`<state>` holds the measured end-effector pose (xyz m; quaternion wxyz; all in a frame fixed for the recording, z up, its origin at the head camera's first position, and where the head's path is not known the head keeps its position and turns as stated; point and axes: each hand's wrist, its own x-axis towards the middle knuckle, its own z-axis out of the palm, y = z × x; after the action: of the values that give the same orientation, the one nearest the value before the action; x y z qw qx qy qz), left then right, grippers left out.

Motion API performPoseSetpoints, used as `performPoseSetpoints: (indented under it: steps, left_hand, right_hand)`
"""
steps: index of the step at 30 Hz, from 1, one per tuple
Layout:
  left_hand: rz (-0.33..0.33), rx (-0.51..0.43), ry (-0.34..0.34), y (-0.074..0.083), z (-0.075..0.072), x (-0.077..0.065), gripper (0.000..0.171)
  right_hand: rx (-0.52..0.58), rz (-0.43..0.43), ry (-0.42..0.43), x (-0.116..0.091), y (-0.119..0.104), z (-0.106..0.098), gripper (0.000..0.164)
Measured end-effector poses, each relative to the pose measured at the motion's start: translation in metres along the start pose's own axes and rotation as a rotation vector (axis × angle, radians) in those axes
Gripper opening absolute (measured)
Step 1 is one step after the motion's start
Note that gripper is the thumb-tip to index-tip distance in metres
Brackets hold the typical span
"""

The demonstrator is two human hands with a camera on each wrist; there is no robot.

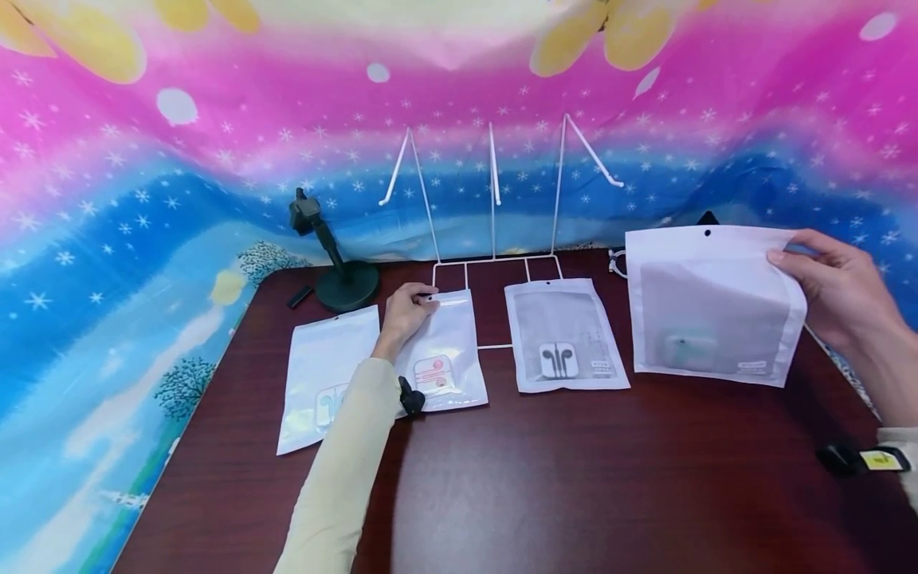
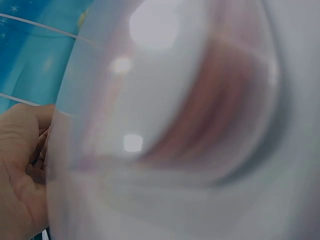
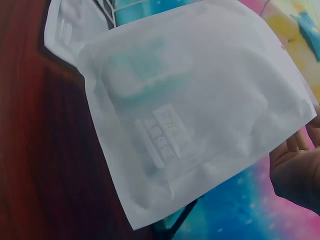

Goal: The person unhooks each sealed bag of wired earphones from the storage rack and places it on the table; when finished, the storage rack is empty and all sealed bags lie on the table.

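Note:
My right hand (image 1: pixel 842 283) pinches the upper right corner of a white zip bag (image 1: pixel 706 311), which hangs above the table's right side. A greenish case shows faintly through its front; in the right wrist view this bag (image 3: pixel 225 115) carries a small printed label. My left hand (image 1: pixel 405 315) grips the top edge of another white bag (image 1: pixel 452 327), which holds pink-marked earphones in a square case. Seen from the left wrist, that shiny bag (image 2: pixel 125 200) fills most of the view, blurred, with the hand (image 2: pixel 22 170) at its edge.
Between the hands lies a bag with dark earphones (image 1: pixel 574 319). At the left another earphone bag (image 1: pixel 333 343) is partly covered by my forearm. A white wire rack with hooks (image 1: pixel 493 215) stands at the back, beside a black round-based stand (image 1: pixel 347 285).

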<state>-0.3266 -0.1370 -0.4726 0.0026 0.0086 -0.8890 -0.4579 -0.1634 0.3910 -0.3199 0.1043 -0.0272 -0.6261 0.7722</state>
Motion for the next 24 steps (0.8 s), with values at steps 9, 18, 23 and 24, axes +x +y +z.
performPoseSetpoints:
  steps: [9, 18, 23, 24]
  left_hand:
    - [-0.001, -0.001, 0.001, 0.001, -0.001, -0.002, 0.023]
    - [0.005, 0.002, 0.005, 0.001, -0.002, 0.0, 0.023]
    - [-0.001, 0.0, 0.003, 0.0, 0.0, 0.0, 0.023]
    - [-0.002, -0.001, 0.004, -0.001, 0.0, 0.0, 0.023]
  right_hand:
    - [-0.08, 0.169, -0.015, 0.017, 0.026, -0.026, 0.02]
    - [-0.057, 0.32, -0.02, 0.041, 0.048, -0.041, 0.02]
    - [-0.078, 0.33, 0.002, 0.053, 0.065, -0.047, 0.013]
    - [-0.084, 0.329, 0.007, 0.055, 0.069, -0.049, 0.013]
